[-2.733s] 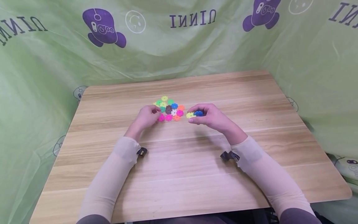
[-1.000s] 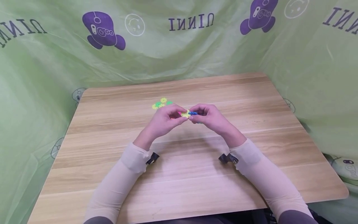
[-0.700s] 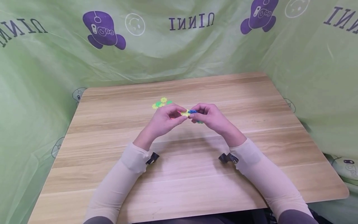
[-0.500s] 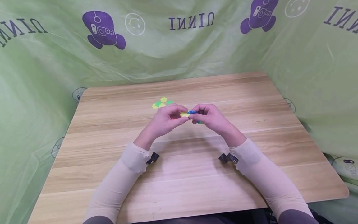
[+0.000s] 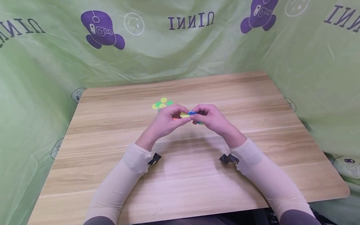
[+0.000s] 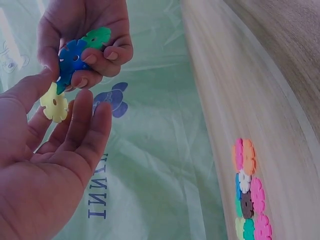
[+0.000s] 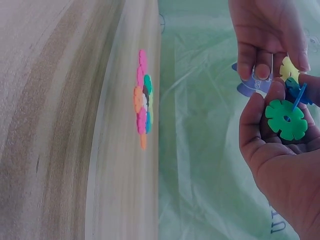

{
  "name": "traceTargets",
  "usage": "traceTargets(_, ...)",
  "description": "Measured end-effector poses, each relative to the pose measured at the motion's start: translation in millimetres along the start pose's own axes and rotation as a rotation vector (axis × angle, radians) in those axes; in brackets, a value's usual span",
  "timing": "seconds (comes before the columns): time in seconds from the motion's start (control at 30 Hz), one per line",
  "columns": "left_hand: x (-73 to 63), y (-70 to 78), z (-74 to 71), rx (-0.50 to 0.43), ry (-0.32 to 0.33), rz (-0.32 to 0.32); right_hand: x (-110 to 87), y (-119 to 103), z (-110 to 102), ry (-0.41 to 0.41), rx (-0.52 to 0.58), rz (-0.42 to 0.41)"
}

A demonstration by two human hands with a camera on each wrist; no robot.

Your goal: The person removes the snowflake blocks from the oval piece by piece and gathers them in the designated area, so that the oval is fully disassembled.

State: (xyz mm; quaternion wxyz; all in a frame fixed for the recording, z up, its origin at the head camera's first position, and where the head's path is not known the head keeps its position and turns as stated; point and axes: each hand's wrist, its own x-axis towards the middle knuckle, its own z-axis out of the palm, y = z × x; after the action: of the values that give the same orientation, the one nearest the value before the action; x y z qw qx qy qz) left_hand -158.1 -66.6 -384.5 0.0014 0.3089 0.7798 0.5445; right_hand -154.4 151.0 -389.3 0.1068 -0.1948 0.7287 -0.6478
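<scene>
Both hands meet above the table, working on snowflake-shaped plastic discs with notched edges. My left hand [image 5: 168,121] pinches a yellow snowflake disc [image 6: 54,103] between thumb and fingers. In my right hand [image 5: 212,118] are a blue snowflake disc [image 6: 73,56] and a green one [image 7: 286,119], the green lying against the curled fingers. A blue piece stands in a notch of the green disc in the right wrist view. Yellow meets blue at the fingertips; how far they interlock is hidden there.
Loose snowflake discs lie flat behind the left hand, including a yellow disc [image 5: 163,100], a green disc [image 5: 169,102] and a brown disc [image 6: 247,204]. They rest on a wooden table [image 5: 180,175]. A green printed curtain [image 5: 180,56] encloses the back and sides.
My left hand has come right from the loose discs and taken hold of the yellow disc. The right hand stays nearly in place. Lately the yellow and blue discs have shifted slightly left.
</scene>
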Motion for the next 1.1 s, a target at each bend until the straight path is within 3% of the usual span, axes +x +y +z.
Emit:
traceTargets(0.57,-0.7,-2.7,-2.9,-0.035,0.013,0.11,1.6,3.5,2.7,-0.015,-0.004,-0.02)
traceTargets(0.83,-1.5,-1.4,-4.2,-0.044,0.005,0.096,2.6,3.3,3.8,-0.02,-0.006,-0.037)
traceTargets(1.1,-1.8,-1.8,-5.9,0.015,-0.005,0.119,2.1,2.0,6.1,-0.003,0.006,-0.029)
